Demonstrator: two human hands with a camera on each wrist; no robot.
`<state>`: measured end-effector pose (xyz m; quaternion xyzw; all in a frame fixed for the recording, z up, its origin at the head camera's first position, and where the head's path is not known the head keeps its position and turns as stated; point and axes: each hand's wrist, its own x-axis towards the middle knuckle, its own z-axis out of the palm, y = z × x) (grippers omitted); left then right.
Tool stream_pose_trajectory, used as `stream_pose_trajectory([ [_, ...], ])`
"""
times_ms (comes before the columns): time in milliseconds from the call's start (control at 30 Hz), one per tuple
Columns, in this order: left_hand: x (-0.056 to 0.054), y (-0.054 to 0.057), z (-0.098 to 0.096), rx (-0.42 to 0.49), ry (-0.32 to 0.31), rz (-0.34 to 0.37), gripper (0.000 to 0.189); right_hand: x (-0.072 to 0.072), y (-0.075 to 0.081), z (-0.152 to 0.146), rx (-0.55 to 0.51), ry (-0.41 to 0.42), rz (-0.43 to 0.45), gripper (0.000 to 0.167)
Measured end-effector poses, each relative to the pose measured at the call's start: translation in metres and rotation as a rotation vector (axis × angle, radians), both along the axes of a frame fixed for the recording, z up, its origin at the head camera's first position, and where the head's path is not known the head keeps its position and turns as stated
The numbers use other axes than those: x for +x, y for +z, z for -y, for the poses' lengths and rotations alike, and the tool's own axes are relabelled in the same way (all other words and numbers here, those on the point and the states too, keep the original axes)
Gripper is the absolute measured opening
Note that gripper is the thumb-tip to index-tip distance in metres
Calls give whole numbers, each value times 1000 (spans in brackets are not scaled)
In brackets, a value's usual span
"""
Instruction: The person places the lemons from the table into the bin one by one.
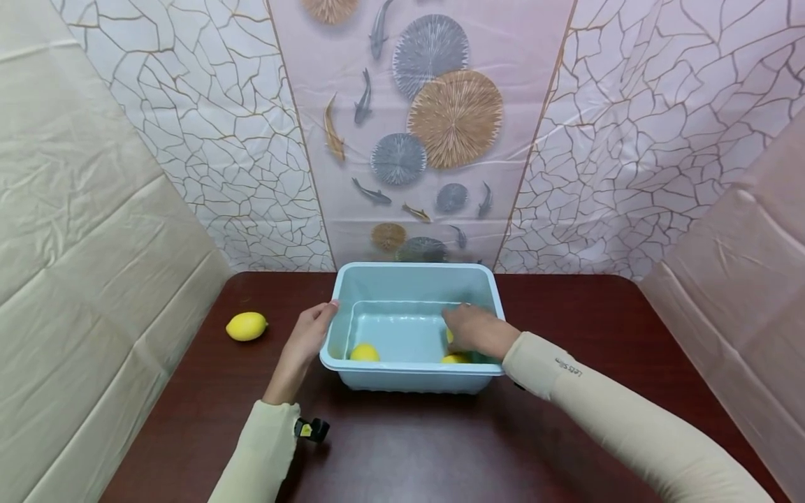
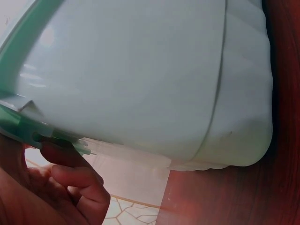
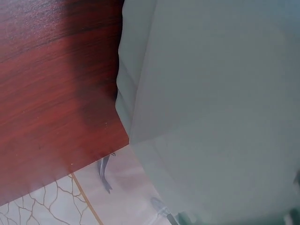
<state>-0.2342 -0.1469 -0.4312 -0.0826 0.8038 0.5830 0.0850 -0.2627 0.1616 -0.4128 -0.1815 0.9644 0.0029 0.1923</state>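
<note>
A light blue plastic basin (image 1: 402, 378) stands on the table, its outer wall filling much of both wrist views. My left hand (image 1: 312, 328) grips its left rim, thumb over the edge and fingers curled beneath, as the left wrist view shows. Inside the basin, at the right, my right hand (image 1: 476, 328) curls its fingers round a lemon (image 1: 449, 336), mostly hidden by the hand. Just below it lies another lemon (image 1: 456, 358), partly covered by the front rim. A further lemon (image 1: 365, 352) rests in the basin's front left corner. The right wrist view does not show the fingers.
One more lemon (image 1: 247, 326) lies on the dark red wooden table (image 1: 415, 440), left of the basin. Behind the table hangs a patterned sheet (image 1: 402, 209), and beige cloth (image 1: 107, 265) lines the sides. A small black device (image 1: 312, 429) sits at the left wrist.
</note>
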Motion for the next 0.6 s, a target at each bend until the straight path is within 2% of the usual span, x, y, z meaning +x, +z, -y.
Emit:
stream_pose_trajectory([
  [133, 0, 0, 0, -2, 2, 2, 64, 1, 1, 1, 8, 21, -20, 43],
  [367, 0, 1, -1, 6, 9, 9, 65, 0, 2, 1, 6, 41, -45, 34],
  [600, 1, 1, -1, 4, 0, 0, 65, 5, 6, -3, -70, 104, -174, 44],
])
